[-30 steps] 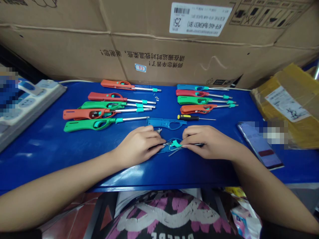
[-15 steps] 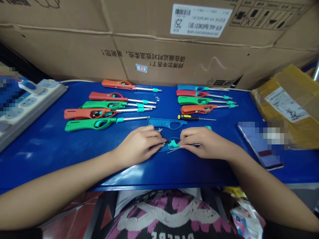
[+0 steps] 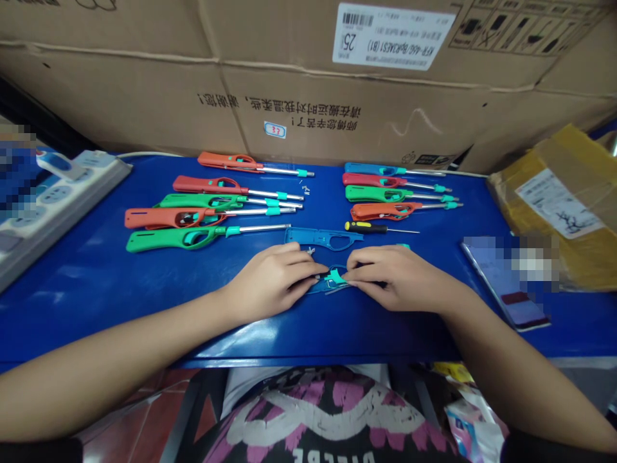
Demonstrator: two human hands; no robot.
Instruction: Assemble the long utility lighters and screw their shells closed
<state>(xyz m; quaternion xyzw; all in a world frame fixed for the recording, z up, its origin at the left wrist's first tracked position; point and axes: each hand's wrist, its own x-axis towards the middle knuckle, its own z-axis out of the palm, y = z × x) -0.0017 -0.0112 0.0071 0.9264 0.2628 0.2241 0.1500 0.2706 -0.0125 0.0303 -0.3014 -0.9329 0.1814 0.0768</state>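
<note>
from the head view, we see both hands meeting on the near middle of the blue table (image 3: pixel 120 289). the left hand (image 3: pixel 272 280) lies knuckles up, fingers curled, thumb and forefinger closed on the left end of an open blue shell (image 3: pixel 321 287) that lies flat on the table. the right hand (image 3: pixel 395 276) comes in from the other side, its fingertips pinched shut on a small teal trigger piece (image 3: pixel 334 278) that sits in the shell. whatever lies under the right palm is hidden from us.

the relation that matters: the shell's long axis runs left to right, along the table's front edge, and the teal piece sits in the narrow gap between the two sets of fingertips. both hands touch the work. the right is on the piece itself, while the left is on the shell just beside it.

just beyond the hands lies a second blue shell half (image 3: pixel 322 237), parallel to the first and touched by neither hand. a screwdriver (image 3: pixel 366 227) lies to its right, near the right hand but apart from it. farther back are two rows of finished lighters, one row on the left (image 3: pixel 183 238) and one on the right (image 3: pixel 395 193), all lying with handles left and nozzles right. a few tiny screws (image 3: pixel 305 188) lie between the rows. a power strip (image 3: pixel 58 193) sits at far left, a phone (image 3: pixel 506 283) and a yellow parcel (image 3: pixel 563 199) at right, and a cardboard box (image 3: pixel 289 83) walls off the back.
</note>
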